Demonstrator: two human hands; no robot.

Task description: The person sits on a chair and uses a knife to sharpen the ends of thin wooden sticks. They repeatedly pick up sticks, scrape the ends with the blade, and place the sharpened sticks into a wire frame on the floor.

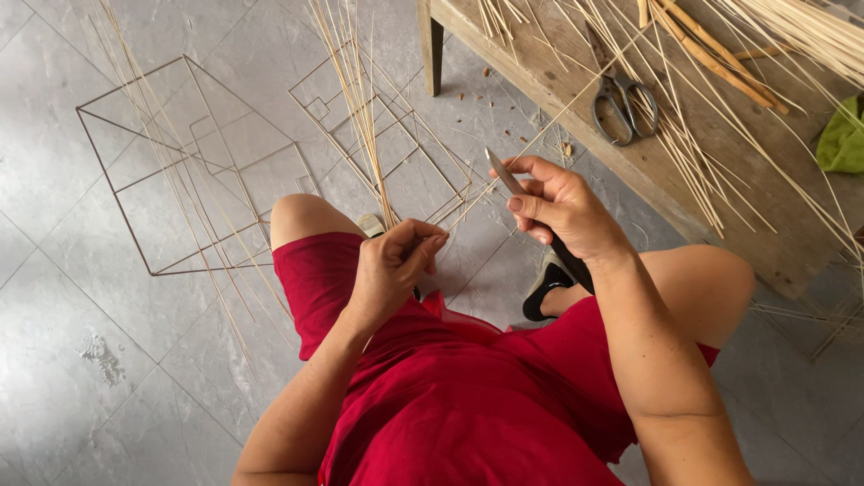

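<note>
Nearest, the left hand pinches the low end of a thin reed strip. The strip's long axis runs up and right toward the surface. Just beyond, the right hand is the nearer grip, closed on a knife whose blade touches the strip.

A grey tiled floor is seen below. Two thin wire frames are laid on it: a large one at the left and a smaller one beside it, with loose pale reeds strewn across both. A wooden bench is set at the upper right. Scissors are laid on it among scattered reeds, with a few thicker canes near the top edge. A green cloth is seen at the right edge.
</note>
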